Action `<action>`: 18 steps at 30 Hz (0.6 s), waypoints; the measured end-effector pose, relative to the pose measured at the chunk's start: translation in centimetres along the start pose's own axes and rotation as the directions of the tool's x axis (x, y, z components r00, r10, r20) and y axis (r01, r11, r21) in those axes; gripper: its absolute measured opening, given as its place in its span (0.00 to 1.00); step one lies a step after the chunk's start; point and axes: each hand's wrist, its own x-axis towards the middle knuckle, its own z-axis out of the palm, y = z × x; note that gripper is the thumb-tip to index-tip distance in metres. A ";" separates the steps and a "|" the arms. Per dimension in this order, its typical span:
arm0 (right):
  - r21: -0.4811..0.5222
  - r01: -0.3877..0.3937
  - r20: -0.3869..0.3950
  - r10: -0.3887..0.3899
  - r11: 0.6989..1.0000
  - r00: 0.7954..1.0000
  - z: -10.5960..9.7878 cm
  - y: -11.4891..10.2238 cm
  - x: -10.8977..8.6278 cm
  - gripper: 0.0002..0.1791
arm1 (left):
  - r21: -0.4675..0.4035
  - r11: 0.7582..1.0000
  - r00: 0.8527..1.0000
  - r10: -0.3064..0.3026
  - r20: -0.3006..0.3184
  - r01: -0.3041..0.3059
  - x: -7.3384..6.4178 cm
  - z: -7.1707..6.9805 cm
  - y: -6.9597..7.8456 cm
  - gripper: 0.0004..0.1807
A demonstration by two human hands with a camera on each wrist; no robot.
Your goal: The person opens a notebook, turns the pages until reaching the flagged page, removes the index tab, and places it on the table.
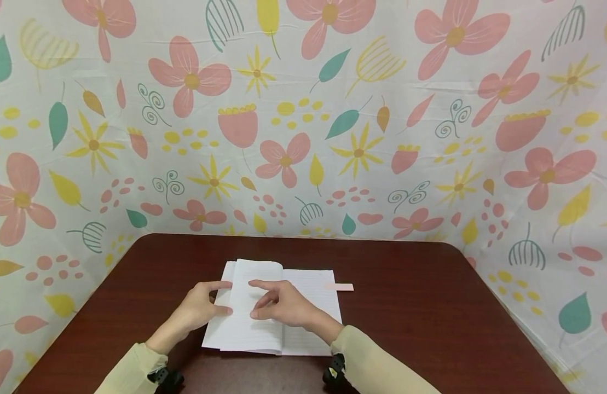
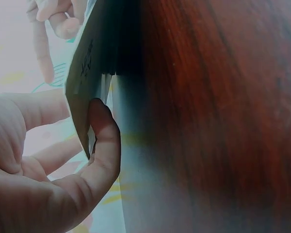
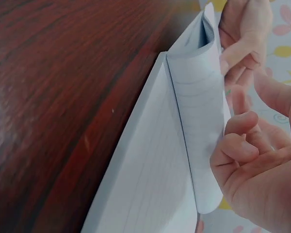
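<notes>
An open notebook [image 1: 310,312] with lined white pages lies on the dark table, its left-hand leaves bulging up near the spine. At its left edge my left hand [image 1: 197,306] grips the cover and leaves. In the left wrist view, the thumb and fingers of that hand [image 2: 43,184] go round both sides of the notebook cover [image 2: 85,73]. Over the left page is my right hand [image 1: 288,306], holding nothing. The right wrist view shows this hand [image 3: 262,170] with some fingers loosely bent, beside the curved leaves [image 3: 196,107]; whether it touches them I cannot tell.
A pale pink tab [image 1: 345,287] sticks out from the notebook's right edge. The brown wooden table [image 1: 406,306] extends around the notebook on all sides. Behind and beside it hangs a white cloth [image 1: 293,202] printed with flowers and leaves.
</notes>
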 end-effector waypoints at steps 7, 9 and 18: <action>-0.081 0.008 -0.057 -0.013 0.997 0.998 -2.2 0.5 -1.4 0.34 | 0.083 0.995 0.999 0.049 -0.002 -0.049 0.0 0.3 0.0 0.37; -0.113 -0.001 -0.090 -0.009 0.994 0.996 -3.2 0.9 -1.9 0.32 | 0.133 0.988 0.997 0.076 0.002 -0.076 0.0 0.4 0.0 0.40; -0.229 -0.051 -0.223 -0.002 0.972 0.975 -8.8 3.6 -4.5 0.25 | 0.331 0.930 0.987 0.160 0.024 -0.159 0.1 0.9 0.5 0.41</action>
